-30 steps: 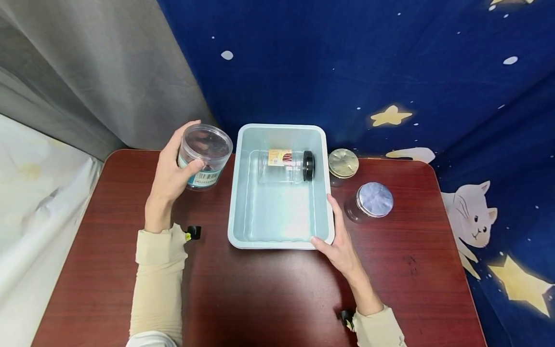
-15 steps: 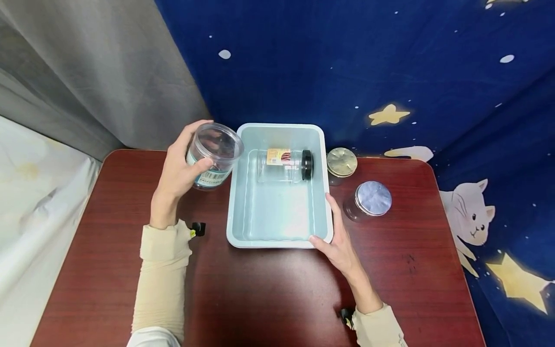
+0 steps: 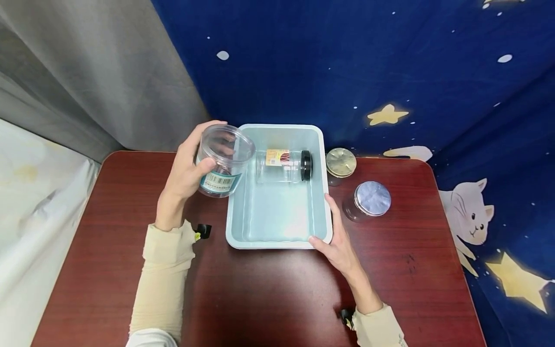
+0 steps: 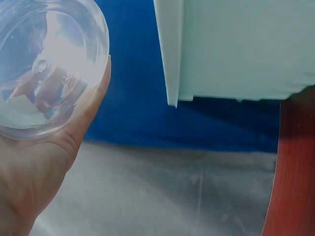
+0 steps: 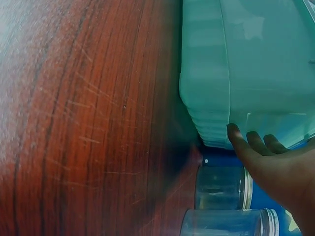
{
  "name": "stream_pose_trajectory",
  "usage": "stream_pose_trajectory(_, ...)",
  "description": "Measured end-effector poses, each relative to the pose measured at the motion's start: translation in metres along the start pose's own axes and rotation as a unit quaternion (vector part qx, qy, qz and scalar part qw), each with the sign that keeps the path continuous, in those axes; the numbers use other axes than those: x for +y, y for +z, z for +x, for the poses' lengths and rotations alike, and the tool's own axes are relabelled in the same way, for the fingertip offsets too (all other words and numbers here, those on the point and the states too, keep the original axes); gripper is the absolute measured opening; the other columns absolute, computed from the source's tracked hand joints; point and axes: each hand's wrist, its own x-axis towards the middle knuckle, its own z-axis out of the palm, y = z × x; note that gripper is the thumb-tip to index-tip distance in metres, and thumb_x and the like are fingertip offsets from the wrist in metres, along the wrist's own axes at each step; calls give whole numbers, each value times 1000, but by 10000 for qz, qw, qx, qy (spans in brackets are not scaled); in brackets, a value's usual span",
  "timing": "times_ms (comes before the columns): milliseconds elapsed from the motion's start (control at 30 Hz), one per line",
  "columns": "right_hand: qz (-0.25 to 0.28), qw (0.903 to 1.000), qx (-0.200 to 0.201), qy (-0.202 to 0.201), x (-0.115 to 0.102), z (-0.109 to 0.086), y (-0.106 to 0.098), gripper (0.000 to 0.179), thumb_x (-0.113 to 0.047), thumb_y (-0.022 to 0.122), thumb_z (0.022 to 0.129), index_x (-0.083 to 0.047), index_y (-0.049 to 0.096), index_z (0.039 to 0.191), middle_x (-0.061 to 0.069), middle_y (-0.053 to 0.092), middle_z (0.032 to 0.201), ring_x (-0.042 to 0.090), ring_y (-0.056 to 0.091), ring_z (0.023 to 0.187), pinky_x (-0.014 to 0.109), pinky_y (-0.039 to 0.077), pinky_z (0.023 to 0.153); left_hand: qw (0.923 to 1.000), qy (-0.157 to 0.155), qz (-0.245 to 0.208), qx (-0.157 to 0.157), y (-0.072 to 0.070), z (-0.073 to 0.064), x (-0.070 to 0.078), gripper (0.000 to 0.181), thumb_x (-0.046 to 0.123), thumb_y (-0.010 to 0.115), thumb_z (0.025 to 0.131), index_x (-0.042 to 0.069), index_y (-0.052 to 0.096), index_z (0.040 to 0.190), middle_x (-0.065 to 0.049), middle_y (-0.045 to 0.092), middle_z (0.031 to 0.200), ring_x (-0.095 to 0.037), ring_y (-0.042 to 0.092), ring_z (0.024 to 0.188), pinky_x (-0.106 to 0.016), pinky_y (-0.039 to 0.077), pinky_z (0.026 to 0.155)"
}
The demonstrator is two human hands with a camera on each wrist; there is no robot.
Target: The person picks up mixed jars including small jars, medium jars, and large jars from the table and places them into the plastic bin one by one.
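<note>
My left hand point(image 3: 186, 168) grips a clear plastic jar point(image 3: 219, 182) with a teal-and-white barcode label, thumb in front and fingers round the far side. The jar overlaps the left rim of a pale blue plastic tub point(image 3: 231, 226) in the head view. From the left wrist, the round end of the jar point(image 4: 59, 64) faces the camera, beside the tub wall point(image 4: 236, 49). At the tub's near right corner, my right hand point(image 3: 340, 246) holds the rim with its thumb, its fingers along the outer side. Inside the tub lies another clear jar point(image 3: 279, 173) with a black lid.
Right of the tub stand a clear jar with a gold lid point(image 3: 340, 162) and one with a silver lid point(image 3: 372, 198). All rest on a dark red wooden table point(image 3: 269, 294). A starry blue curtain point(image 3: 286, 62) hangs close behind the table.
My left hand has carried the labelled jar rightward, from beside the tub to over its left rim, and the jar is tilted more. The right hand has kept its place on the tub.
</note>
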Motion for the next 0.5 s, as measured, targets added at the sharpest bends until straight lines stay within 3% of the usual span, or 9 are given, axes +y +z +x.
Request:
stream_pose_trajectory(200, 31, 9999, 31, -101, 0, 0, 1, 93, -6, 70, 76, -1, 21, 156, 26, 31, 154, 38, 36, 134, 17, 23, 107, 9964, -117, 799, -248, 10, 2, 1, 80, 69, 67, 81, 18, 54, 141, -19, 66, 115, -29, 67, 90, -27, 53, 75)
stream_pose_trajectory(333, -6, 10000, 8, -92, 1, 1, 1, 93, -6, 70, 77, -1, 21, 155, 25, 30, 155, 36, 35, 135, 18, 22, 108, 9943, -259, 966, -373, 14, 1, 1, 77, 69, 65, 82, 19, 54, 141, -13, 67, 116, -21, 68, 91, -28, 51, 77)
stream_pose_trajectory(500, -60, 9999, -25, 125, -2, 0, 0, 93, -7, 70, 77, -4, 21, 156, 21, 31, 156, 25, 36, 136, 21, 23, 108, 9901, -532, 1142, -625, 20, 3, 2, 61, 47, 65, 90, 22, 50, 143, -5, 65, 122, -18, 66, 95, -31, 51, 81)
